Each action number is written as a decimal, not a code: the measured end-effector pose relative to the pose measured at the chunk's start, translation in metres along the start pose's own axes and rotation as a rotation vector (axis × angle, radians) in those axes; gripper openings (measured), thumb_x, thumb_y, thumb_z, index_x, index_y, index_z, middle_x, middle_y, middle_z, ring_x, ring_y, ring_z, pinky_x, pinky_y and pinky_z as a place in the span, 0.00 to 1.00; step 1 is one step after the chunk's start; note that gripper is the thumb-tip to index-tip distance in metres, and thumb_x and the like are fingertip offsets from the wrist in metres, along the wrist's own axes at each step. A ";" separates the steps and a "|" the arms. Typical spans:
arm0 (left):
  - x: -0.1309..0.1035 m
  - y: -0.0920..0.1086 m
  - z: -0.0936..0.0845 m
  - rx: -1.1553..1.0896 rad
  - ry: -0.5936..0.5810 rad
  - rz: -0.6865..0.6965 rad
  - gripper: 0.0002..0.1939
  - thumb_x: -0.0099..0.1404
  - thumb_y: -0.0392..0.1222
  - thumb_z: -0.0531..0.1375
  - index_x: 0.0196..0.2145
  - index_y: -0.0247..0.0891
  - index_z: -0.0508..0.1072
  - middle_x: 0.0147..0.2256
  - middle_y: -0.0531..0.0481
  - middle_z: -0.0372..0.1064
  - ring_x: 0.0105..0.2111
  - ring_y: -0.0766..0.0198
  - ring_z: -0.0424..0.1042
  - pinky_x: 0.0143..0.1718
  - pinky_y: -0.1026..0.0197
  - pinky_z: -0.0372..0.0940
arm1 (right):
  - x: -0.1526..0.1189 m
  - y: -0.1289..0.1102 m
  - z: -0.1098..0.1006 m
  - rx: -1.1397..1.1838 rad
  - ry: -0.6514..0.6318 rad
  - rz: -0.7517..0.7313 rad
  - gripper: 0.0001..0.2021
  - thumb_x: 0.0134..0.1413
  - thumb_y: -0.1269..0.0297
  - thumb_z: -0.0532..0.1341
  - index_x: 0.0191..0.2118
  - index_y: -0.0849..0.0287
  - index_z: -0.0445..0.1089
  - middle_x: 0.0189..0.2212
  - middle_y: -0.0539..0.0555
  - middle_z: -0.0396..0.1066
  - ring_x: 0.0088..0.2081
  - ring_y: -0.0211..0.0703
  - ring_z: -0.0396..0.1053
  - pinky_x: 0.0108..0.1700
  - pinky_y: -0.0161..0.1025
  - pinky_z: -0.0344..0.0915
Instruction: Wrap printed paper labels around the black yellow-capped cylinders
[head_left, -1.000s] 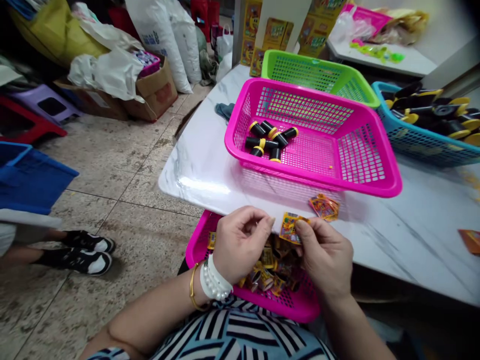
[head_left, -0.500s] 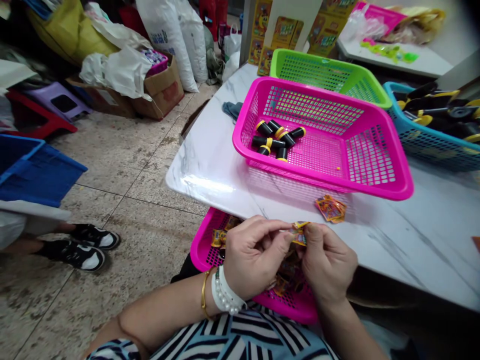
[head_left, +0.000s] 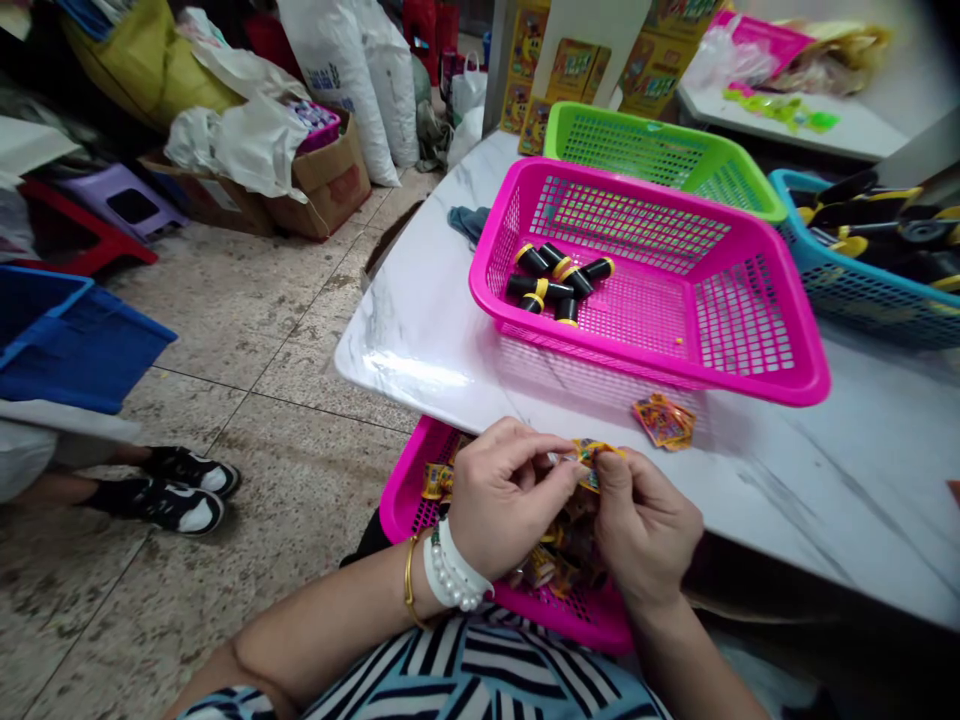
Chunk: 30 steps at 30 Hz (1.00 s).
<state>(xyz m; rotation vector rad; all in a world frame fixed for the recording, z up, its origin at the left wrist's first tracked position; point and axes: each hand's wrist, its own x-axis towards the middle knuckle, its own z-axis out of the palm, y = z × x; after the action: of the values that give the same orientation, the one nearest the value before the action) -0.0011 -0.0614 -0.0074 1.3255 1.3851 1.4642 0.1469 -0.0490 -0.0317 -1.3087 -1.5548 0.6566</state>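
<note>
A small orange-and-yellow printed label [head_left: 591, 462] is pinched between my two hands above the lap basket. My left hand [head_left: 514, 490] grips its left side between thumb and forefinger, where a whitish, filmy bit shows. My right hand [head_left: 646, 525] has its thumb and curled fingers closed on the right side. Below lies a pink basket [head_left: 401, 500] on my lap, holding several small pieces with similar orange wrapping [head_left: 541, 568]; my hands cover part of it. A little pile of orange printed labels [head_left: 664, 421] rests on the table, just beyond my right hand.
On the white marbled table [head_left: 405, 345] stands a larger pink basket [head_left: 652, 370] with several black tubes with yellow rings [head_left: 551, 288]. Behind it are a green basket [head_left: 667, 135] and a blue basket [head_left: 877, 275] of black-and-yellow parts. A person's shoes [head_left: 180, 500] show at left.
My hands have shifted slightly left, the right one turning a little. The label between them is turned, showing more of its yellow edge and a whitish bit at my left fingertips.
</note>
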 end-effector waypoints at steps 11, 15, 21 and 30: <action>-0.009 0.007 0.000 -0.152 0.027 -0.228 0.06 0.59 0.39 0.68 0.35 0.35 0.82 0.27 0.49 0.76 0.22 0.70 0.66 0.25 0.66 0.64 | -0.003 -0.003 0.002 -0.055 0.032 -0.063 0.16 0.65 0.61 0.63 0.25 0.58 0.68 0.19 0.45 0.61 0.21 0.34 0.59 0.25 0.33 0.59; -0.005 0.004 -0.004 -0.249 -0.072 -0.422 0.12 0.56 0.43 0.70 0.36 0.33 0.83 0.23 0.50 0.73 0.21 0.69 0.64 0.24 0.65 0.61 | 0.002 -0.007 0.005 -0.110 -0.096 -0.270 0.14 0.67 0.68 0.59 0.26 0.58 0.67 0.21 0.46 0.63 0.23 0.34 0.62 0.27 0.32 0.61; 0.017 0.001 -0.020 -0.381 -0.201 -0.499 0.10 0.59 0.45 0.69 0.32 0.34 0.84 0.19 0.53 0.70 0.18 0.73 0.59 0.21 0.67 0.55 | 0.049 -0.023 -0.017 -0.159 -0.253 -0.478 0.18 0.68 0.66 0.57 0.23 0.57 0.67 0.18 0.45 0.63 0.19 0.31 0.62 0.23 0.31 0.58; 0.044 0.007 -0.027 -0.520 -0.162 -0.563 0.13 0.58 0.48 0.70 0.31 0.34 0.83 0.16 0.55 0.63 0.16 0.76 0.52 0.16 0.70 0.42 | 0.218 -0.032 0.024 -0.689 -0.371 -0.326 0.28 0.46 0.40 0.71 0.13 0.54 0.63 0.08 0.45 0.53 0.14 0.35 0.51 0.24 0.38 0.49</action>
<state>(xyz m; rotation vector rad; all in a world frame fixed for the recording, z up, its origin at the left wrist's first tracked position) -0.0352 -0.0275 0.0112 0.6378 1.0525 1.1813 0.1210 0.1519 0.0572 -1.4101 -2.3727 0.1482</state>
